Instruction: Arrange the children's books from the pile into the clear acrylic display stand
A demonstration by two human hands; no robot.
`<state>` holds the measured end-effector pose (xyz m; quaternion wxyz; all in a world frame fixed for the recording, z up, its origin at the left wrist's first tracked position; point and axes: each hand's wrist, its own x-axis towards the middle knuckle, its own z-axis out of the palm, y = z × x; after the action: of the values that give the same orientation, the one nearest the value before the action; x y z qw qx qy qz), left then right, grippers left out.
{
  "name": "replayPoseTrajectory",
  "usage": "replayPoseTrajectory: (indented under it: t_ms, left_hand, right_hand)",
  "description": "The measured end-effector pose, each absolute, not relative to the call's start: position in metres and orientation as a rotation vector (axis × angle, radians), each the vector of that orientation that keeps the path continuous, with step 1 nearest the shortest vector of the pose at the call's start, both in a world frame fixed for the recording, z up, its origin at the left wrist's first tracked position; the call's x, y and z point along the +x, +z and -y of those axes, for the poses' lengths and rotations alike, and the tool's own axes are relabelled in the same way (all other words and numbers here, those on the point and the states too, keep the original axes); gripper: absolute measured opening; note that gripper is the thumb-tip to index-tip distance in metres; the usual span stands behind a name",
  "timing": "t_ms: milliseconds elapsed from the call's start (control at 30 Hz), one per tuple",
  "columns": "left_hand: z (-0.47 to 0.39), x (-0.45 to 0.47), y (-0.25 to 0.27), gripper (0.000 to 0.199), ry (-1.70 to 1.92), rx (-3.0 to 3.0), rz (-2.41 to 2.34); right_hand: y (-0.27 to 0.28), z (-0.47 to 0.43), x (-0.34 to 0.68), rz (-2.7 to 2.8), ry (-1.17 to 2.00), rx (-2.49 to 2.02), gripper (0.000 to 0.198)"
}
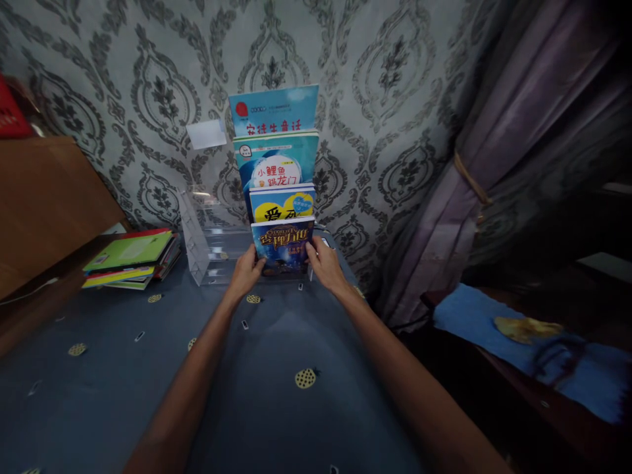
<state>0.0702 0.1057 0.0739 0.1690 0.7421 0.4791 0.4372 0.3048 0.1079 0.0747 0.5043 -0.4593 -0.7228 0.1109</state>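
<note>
- Head view: we look down on a clear tiered rack [193, 243] standing on a dark blue tablecloth [266, 401] printed with yellow pineapples [305, 378].
- At the rack's front, our left hand [247, 270] and right hand [323, 261] grip a dark blue book [283, 253] by its two side edges; it stands upright, and we cannot tell whether it rests on the tier.
- On the rack's tiers behind it rise a blue-and-yellow book [281, 207], a teal book [247, 158] and a light blue book [274, 108].
- Left of the rack we see a flat pile of books [129, 253], then a brown panel [54, 204].
- Behind the rack, grey wallpaper [395, 131] carries an ornate pattern.
- Right of the rack hangs a purple curtain [444, 230] gathered by a cord [471, 176]; farther right lies a blue cloth [467, 313] bearing a yellowish item [526, 329], too dim for us to name.
</note>
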Motion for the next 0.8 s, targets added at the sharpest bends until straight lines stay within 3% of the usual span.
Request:
replayPoseTrajectory:
  t_ms: [300, 800]
  left_hand:
    - [-0.090, 0.071, 0.085, 0.021, 0.897, 2.272, -1.865]
    - [-0.082, 0.089, 0.100, 0.028, 0.582, 2.255, -2.185]
  right_hand:
    - [0.068, -0.104, 0.292, 1.683, 0.052, -1.153, 0.027]
    - [0.055, -0.107, 0.291, 1.486, 0.035, -1.212, 0.040]
